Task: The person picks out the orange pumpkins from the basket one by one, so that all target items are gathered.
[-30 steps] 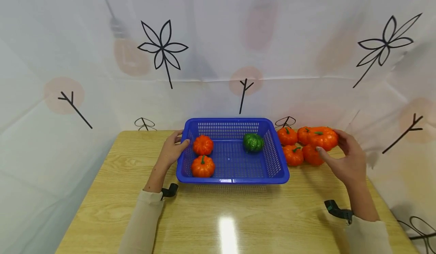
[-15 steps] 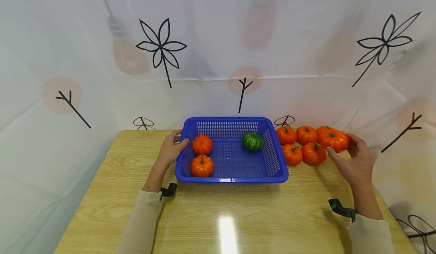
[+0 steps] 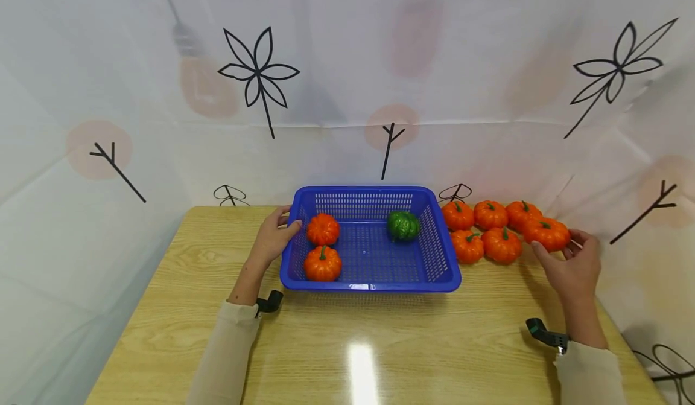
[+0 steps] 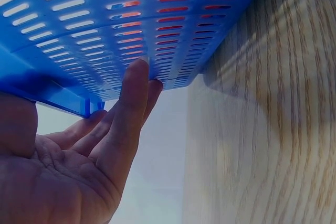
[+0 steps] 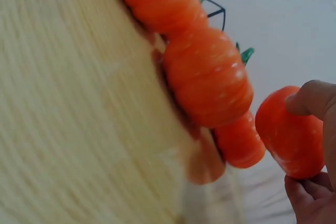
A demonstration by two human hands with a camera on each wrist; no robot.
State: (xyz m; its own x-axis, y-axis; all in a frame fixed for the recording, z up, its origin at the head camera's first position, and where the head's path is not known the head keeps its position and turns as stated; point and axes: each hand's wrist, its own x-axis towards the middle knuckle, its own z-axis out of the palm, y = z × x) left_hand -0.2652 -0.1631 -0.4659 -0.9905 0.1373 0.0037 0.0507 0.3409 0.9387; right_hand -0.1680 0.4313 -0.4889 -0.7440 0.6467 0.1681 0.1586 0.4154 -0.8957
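Note:
My right hand (image 3: 578,266) pinches a small orange pumpkin (image 3: 546,234) with a green stem between thumb and fingers, at the right end of the pumpkin group. In the right wrist view, this pumpkin (image 5: 291,132) is raised off the wood. My left hand (image 3: 271,239) grips the left side of a blue plastic basket (image 3: 369,287). The left wrist view shows its fingers (image 4: 134,90) against the slotted outer wall. Inside the basket sit two orange pumpkins, one behind (image 3: 323,230) and one in front (image 3: 323,264). A green pumpkin (image 3: 403,226) lies at the basket's right.
Several orange pumpkins stand in two rows right of the basket, among them a front one (image 3: 502,245) and a back one (image 3: 491,215). Patterned white cloth (image 3: 347,79) rises behind the wooden table (image 3: 304,344) and along its sides.
My right hand has carried its pumpkin rightward and slightly down, from over the other pumpkins to the end of the group. The left hand has stayed on the basket.

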